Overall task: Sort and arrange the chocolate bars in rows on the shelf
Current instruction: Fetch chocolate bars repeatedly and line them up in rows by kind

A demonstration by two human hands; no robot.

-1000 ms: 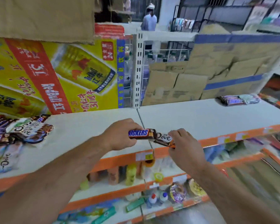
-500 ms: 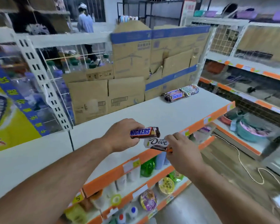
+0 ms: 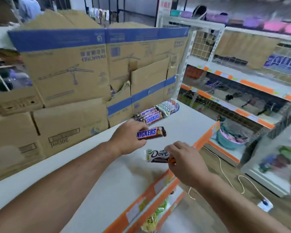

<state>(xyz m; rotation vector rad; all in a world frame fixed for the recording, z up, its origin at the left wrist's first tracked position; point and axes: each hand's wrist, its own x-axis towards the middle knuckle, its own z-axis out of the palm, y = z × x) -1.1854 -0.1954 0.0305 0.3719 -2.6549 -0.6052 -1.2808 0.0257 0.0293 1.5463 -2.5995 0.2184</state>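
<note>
My left hand [image 3: 127, 136] grips a brown Snickers bar [image 3: 151, 133] above the white shelf [image 3: 107, 182]. Just below and to the right, my right hand [image 3: 183, 162] pinches a white and brown Dove bar [image 3: 156, 155] by its right end, near the shelf's orange front edge. At the far right end of the shelf, against the cardboard, lie stacked Snickers bars [image 3: 150, 117] with pale Dove bars [image 3: 168, 107] right beside them.
Flattened cardboard boxes [image 3: 91, 73] line the back of the shelf. An orange price rail [image 3: 158, 185] runs along the shelf front, with goods on lower shelves. Another shelving unit [image 3: 242, 84] stands to the right, and a white cable [image 3: 225, 175] lies on the floor.
My view has swung right along the shelf, away from the yellow poster and left pile. Both hands carried their bars toward the stacked bars at the right end, now much nearer.
</note>
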